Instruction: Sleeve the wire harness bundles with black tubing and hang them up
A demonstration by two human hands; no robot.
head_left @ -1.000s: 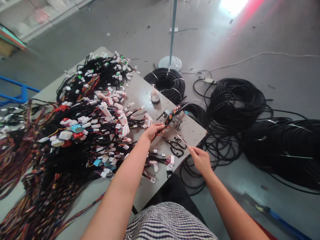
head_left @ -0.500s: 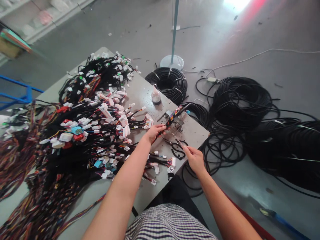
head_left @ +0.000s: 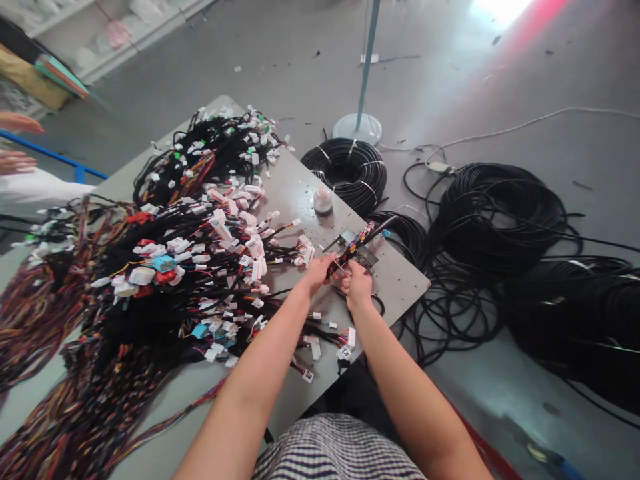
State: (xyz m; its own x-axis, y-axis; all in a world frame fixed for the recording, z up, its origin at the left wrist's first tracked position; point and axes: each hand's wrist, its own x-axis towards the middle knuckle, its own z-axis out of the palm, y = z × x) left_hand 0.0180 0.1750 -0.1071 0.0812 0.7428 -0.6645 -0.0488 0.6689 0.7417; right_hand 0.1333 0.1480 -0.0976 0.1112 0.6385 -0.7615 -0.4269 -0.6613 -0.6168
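A taped wire bundle (head_left: pixel 357 244) with colored wires showing slants over the table corner, its far end in black sleeving. My left hand (head_left: pixel 320 272) is closed around its near part. Right beside it, my right hand (head_left: pixel 358 285) pinches a thin pale stick-like piece (head_left: pixel 341 268) laid against the bundle; its exact kind is too small to make out. Beneath the bundle sits a small metal fixture (head_left: pixel 369 259). Black-handled scissors (head_left: pixel 381 305) lie on the table, mostly hidden by my right hand.
Piled wire harnesses (head_left: pixel 200 260) with white connectors cover the table's left side. A small bottle (head_left: pixel 323 200) stands behind my hands. Coils of black tubing (head_left: pixel 500 213) lie on the floor at right, near a pole (head_left: pixel 369 67). Another person's hands (head_left: pixel 17 143) show at far left.
My right hand has moved left and up to the bundle, bringing the thin piece against it. My left hand keeps its hold. Another person's hands have come into view at left.
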